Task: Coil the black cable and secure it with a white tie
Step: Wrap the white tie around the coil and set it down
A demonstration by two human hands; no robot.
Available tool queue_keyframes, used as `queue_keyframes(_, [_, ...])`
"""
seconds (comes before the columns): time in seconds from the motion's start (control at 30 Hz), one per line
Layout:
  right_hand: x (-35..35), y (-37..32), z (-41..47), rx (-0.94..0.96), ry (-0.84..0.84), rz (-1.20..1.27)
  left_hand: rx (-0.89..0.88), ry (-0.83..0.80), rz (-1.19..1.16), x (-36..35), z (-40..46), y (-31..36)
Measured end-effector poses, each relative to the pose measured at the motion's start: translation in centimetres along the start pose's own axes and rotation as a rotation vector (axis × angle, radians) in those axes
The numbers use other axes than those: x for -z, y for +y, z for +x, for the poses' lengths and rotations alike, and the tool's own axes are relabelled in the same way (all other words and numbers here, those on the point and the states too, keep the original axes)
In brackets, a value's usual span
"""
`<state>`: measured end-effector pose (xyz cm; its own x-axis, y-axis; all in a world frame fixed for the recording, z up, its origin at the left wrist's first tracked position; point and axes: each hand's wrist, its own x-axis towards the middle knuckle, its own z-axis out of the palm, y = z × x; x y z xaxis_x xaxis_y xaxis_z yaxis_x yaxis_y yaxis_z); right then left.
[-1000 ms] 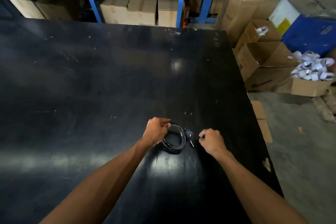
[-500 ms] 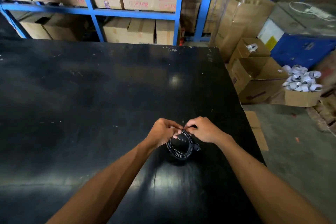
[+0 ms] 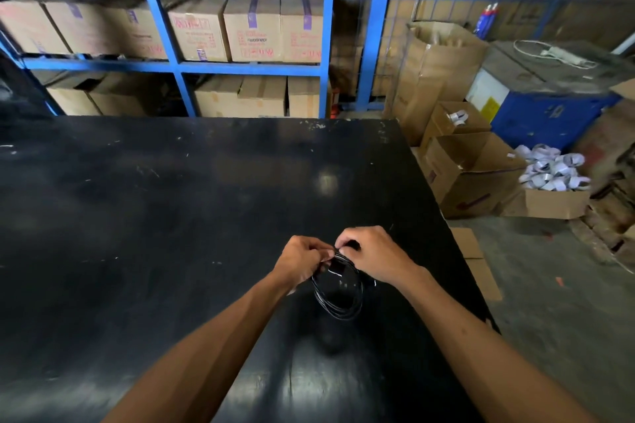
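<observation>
A black cable (image 3: 338, 306) wound into a small coil hangs just above the black table (image 3: 171, 216), near its right side. My left hand (image 3: 302, 259) pinches the coil's top from the left. My right hand (image 3: 372, 256) pinches the same spot from the right, fingertips meeting the left hand's. A thin pale strip shows between the fingertips at the coil's top; it is too small to tell whether it is the white tie. The lower loop of the coil hangs free below both hands.
The table's right edge runs close to my right forearm. On the floor to the right stand open cardboard boxes (image 3: 470, 175), one heaped with white ties (image 3: 553, 172). Blue shelving (image 3: 326, 45) with cartons lines the far side.
My right hand came in from the right and joined the left at the coil's top. The coil rose off the table and now hangs from both hands. The view tilted up.
</observation>
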<state>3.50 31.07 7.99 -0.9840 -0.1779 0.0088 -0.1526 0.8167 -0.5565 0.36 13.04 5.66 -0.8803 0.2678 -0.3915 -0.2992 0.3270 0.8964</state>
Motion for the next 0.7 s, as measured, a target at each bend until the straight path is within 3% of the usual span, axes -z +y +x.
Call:
queue_keyframes(0.27, [1.1, -2.1, -1.4, 0.151, -0.178, -0.339, 0.045, 0.040, -0.060, 0.0, 0.1, 0.7])
queue_keyframes(0.4, [0.6, -2.3, -1.8, 0.241, -0.126, -0.590, 0.047, 0.026, -0.120, -0.2, 0.1, 0.7])
queue_keyframes(0.5, [0.2, -2.1, -1.7, 0.218, -0.030, -0.508, 0.019, -0.061, -0.178, 0.3, -0.1, 0.2])
queue_keyframes(0.7, [0.1, -2.4, -1.4, -0.085, 0.136, -0.104, -0.099, -0.111, -0.223, 0.8, -0.7, -0.8])
